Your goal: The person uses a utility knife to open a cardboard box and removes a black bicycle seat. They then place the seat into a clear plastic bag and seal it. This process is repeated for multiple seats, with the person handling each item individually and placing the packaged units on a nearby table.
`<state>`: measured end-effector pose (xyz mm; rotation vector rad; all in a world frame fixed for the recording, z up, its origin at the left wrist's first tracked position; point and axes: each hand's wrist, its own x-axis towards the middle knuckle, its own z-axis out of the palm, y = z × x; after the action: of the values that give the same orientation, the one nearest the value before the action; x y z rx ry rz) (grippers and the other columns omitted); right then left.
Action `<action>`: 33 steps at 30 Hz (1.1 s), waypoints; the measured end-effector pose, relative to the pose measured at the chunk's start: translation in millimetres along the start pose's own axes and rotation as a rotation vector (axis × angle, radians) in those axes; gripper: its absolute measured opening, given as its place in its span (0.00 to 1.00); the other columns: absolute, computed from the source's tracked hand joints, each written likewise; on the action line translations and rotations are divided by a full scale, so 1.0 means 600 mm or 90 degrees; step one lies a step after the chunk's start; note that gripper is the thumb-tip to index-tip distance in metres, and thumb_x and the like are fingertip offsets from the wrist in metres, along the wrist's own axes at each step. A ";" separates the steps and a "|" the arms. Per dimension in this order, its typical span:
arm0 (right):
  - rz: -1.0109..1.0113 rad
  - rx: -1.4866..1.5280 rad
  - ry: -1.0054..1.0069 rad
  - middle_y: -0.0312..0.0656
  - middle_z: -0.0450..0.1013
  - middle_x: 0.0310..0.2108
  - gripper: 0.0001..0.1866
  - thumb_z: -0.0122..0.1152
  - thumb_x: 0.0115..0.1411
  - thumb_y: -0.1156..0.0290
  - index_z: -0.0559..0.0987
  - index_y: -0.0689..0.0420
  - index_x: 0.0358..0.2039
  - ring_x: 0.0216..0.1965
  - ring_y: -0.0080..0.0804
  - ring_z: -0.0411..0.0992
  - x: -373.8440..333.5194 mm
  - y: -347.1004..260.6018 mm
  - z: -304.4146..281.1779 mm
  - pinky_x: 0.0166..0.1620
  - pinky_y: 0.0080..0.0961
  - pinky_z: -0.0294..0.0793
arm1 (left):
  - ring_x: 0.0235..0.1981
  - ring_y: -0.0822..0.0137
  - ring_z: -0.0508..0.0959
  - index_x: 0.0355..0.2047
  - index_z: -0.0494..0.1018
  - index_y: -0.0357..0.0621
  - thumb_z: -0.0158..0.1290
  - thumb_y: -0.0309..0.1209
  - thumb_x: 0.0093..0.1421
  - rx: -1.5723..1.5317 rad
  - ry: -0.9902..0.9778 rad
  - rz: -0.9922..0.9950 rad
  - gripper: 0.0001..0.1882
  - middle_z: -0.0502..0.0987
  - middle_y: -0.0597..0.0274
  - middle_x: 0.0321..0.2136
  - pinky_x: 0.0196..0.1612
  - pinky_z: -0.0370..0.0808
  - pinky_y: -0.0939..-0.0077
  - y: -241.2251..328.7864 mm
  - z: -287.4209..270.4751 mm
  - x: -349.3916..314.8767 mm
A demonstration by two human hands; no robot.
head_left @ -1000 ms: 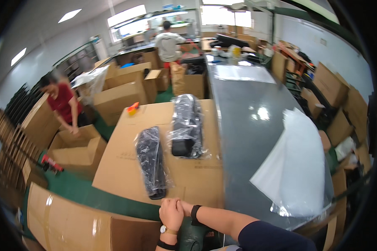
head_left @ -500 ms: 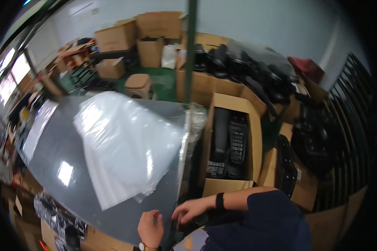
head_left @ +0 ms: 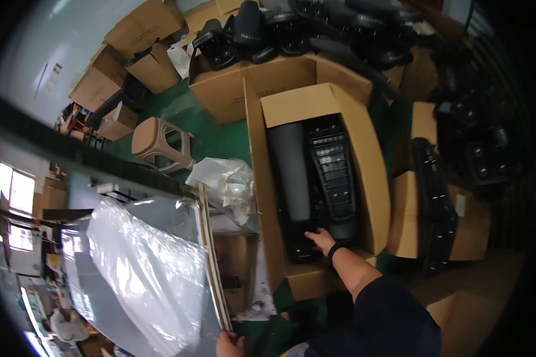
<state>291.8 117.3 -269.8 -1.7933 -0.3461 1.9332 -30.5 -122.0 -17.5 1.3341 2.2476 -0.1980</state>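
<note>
My right hand [head_left: 323, 240], with a black band at its wrist, reaches into an open cardboard box [head_left: 372, 178]. Its visible fingers are apart at the near end of two long black motorcycle seats. The left of these is a smooth, padded seat [head_left: 292, 172]; the other seat [head_left: 333, 172] shows its ribbed plastic underside. Whether the fingertips touch either one is not clear. At the lower edge, my left hand [head_left: 229, 345] is by the corner of the grey table [head_left: 155, 208], fingers loosely apart and holding nothing. Clear plastic bags [head_left: 149, 268] lie on that table.
More black seats [head_left: 250, 33] are piled on boxes behind. Another long black seat [head_left: 433, 202] leans against a carton at the right. A beige stool [head_left: 155, 140] stands on the green floor, and crumpled clear plastic [head_left: 226, 181] hangs by the table's corner post.
The view has swung right toward the box. My right hand has gone from beside the table into the box, by the seats; my left hand stays low, near the table edge.
</note>
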 end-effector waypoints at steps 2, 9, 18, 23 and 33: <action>-0.074 -0.005 0.126 0.57 0.60 0.60 0.52 0.72 0.48 0.55 0.52 0.69 0.64 0.60 0.47 0.61 0.080 0.009 0.014 0.59 0.37 0.64 | 0.29 0.46 0.75 0.34 0.68 0.45 0.59 0.39 0.54 0.010 0.058 0.022 0.15 0.76 0.51 0.25 0.33 0.72 0.57 0.010 0.000 0.001; -0.047 0.125 0.027 0.60 0.53 0.63 0.61 0.72 0.45 0.48 0.45 0.67 0.66 0.64 0.50 0.55 0.065 -0.102 -0.009 0.63 0.39 0.56 | 0.29 0.48 0.75 0.35 0.69 0.45 0.59 0.35 0.53 -0.020 0.067 0.005 0.13 0.76 0.53 0.27 0.33 0.72 0.57 0.024 0.023 0.009; -0.087 0.266 -0.059 0.58 0.57 0.61 0.60 0.72 0.43 0.44 0.52 0.72 0.63 0.62 0.48 0.56 0.049 -0.279 -0.005 0.64 0.43 0.52 | 0.32 0.43 0.75 0.34 0.68 0.43 0.60 0.37 0.51 -0.013 0.079 -0.013 0.17 0.75 0.48 0.27 0.34 0.71 0.52 0.001 0.043 0.016; -0.202 0.479 -0.180 0.37 0.75 0.35 0.23 0.72 0.51 0.60 0.74 0.58 0.42 0.34 0.28 0.75 -0.053 -0.351 0.048 0.34 0.26 0.75 | 0.35 0.41 0.76 0.33 0.69 0.42 0.59 0.43 0.52 -0.006 0.095 -0.039 0.18 0.77 0.43 0.30 0.37 0.72 0.49 -0.004 0.052 0.023; -0.292 0.506 -0.350 0.39 0.75 0.42 0.17 0.61 0.57 0.74 0.70 0.59 0.47 0.39 0.33 0.76 -0.432 -0.236 0.096 0.40 0.31 0.78 | 0.33 0.59 0.77 0.40 0.71 0.38 0.51 0.44 0.62 -0.646 -0.309 0.064 0.19 0.79 0.49 0.33 0.34 0.73 0.64 0.071 -0.003 0.041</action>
<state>266.6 115.5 30.4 -0.6110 -0.1099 1.8146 -4.5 -80.6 -22.7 0.7149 1.4841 0.5357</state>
